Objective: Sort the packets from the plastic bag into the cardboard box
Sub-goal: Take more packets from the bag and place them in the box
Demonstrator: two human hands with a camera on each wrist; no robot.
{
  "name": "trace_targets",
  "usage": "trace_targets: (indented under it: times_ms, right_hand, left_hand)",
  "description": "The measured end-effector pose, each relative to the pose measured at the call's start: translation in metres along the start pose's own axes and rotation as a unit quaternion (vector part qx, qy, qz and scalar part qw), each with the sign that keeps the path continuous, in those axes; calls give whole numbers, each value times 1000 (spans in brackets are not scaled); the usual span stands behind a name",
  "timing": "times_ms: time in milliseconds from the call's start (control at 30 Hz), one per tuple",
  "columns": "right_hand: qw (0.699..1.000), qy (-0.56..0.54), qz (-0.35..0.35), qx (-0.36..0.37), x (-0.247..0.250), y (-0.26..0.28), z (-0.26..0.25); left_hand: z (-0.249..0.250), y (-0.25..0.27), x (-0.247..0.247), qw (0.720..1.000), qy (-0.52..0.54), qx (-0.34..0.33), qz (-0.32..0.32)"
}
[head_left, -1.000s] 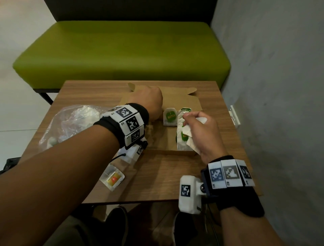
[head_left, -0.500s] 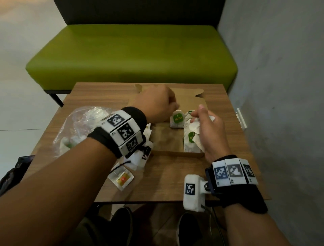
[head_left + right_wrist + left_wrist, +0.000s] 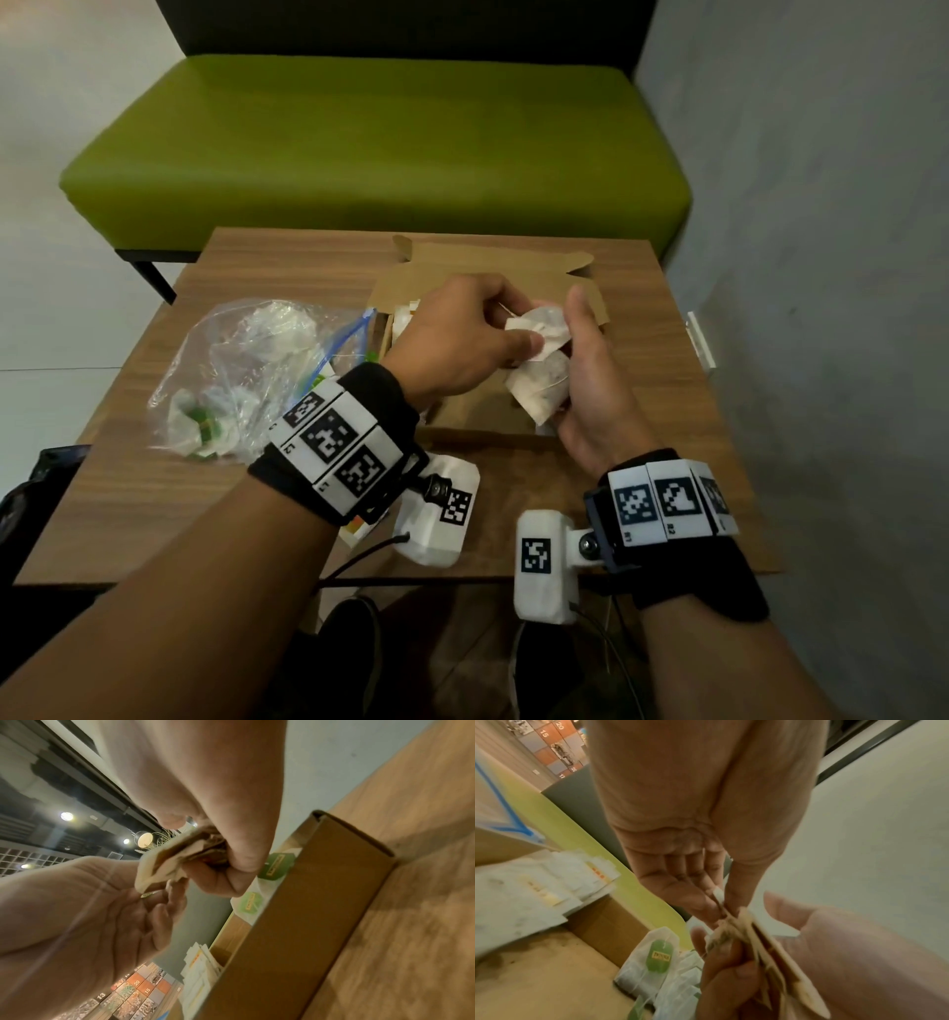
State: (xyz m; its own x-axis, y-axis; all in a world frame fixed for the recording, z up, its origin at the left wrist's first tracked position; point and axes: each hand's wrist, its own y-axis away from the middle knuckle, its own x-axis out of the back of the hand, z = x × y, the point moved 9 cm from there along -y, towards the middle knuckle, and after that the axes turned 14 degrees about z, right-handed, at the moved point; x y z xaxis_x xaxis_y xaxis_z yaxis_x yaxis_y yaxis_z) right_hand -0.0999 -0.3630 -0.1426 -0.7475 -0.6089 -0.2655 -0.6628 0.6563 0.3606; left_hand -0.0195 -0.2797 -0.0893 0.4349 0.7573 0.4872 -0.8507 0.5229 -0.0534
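Above the open cardboard box my right hand grips a small stack of white tea bag packets. My left hand pinches the top packet of that stack. In the left wrist view my fingertips nip its edge while the stack stands edge-on. Green-tagged tea bags lie in the box's right part, white packets in its left part. The clear plastic bag with more packets lies left of the box.
The wooden table stands against a grey wall on the right. A green bench runs behind it. A small packet lies near the front edge, mostly hidden by my left wrist.
Both hands rose out of the box. The right hand lifted its stack of packets, and the left hand came across from the box's far side and took hold of the top packet.
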Motion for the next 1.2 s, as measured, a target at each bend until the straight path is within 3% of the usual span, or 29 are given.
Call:
trace_targets:
  times_ms: [200, 300, 400, 533, 633, 800, 933, 1200]
  right_hand:
    - [996, -18, 77, 32, 16, -2, -6]
    - [984, 61, 104, 130, 23, 0, -24]
    - [961, 165, 35, 219, 9, 9, -35]
    - [943, 235, -48, 231, -9, 18, -27]
    - [946, 214, -23, 241, -6, 18, -31]
    - [956, 160, -7, 247, -4, 20, -36]
    - [962, 171, -27, 211, -6, 15, -25]
    - [938, 229, -38, 256, -12, 17, -24]
  left_hand:
    - [11, -4, 22, 998, 10, -51, 45]
    - [18, -7, 31, 991, -55, -109, 53]
    - [24, -5, 34, 988, -81, -133, 23]
    - [32, -1, 38, 987, -72, -146, 9]
    - [28, -3, 48, 991, -31, -121, 58]
    - [15, 0, 35, 998, 23, -60, 0]
    - [12, -2, 40, 995, 82, -33, 39]
    - [4, -4, 48, 979, 192, 26, 63]
